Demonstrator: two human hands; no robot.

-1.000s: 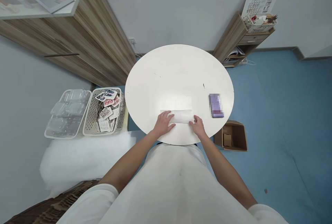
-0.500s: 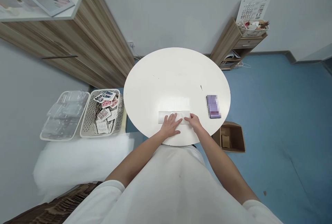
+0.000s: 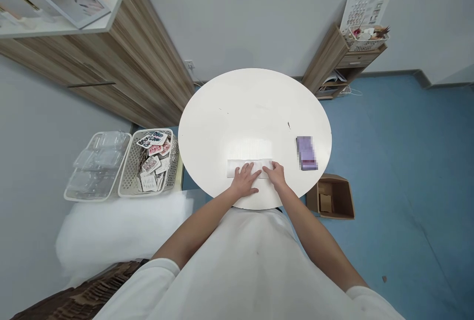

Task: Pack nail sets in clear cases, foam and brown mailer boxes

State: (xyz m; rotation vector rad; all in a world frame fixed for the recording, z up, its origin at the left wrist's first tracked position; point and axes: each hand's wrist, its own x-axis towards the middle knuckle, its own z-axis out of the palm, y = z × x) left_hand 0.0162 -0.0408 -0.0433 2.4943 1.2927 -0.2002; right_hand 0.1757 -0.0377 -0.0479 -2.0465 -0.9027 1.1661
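A flat white strip [image 3: 231, 168], folded paper or thin foam by its look, lies across the near side of the round white table [image 3: 207, 117]. My left hand [image 3: 243, 180] rests on its middle, palm down with the fingers spread. At the right end of the strip is my right hand [image 3: 274, 174], its thumb and forefinger closed on the edge. The part of the strip beneath my fingers is hidden. To the right of my right hand lies a purple rectangular item [image 3: 306, 153], its surface blurred into blocks.
A white basket [image 3: 124, 174] of printed cards and a bin of clear plastic trays [image 3: 98, 174] stand at left, behind white sheet wrapping [image 3: 122, 231]. An open cardboard box [image 3: 344, 200] sits on the floor at right. A wooden cabinet [image 3: 148, 63] borders the far left.
The view has shifted slightly. My right fingers have curled in a little more at the strip's right end. My left hand stays spread on the strip.
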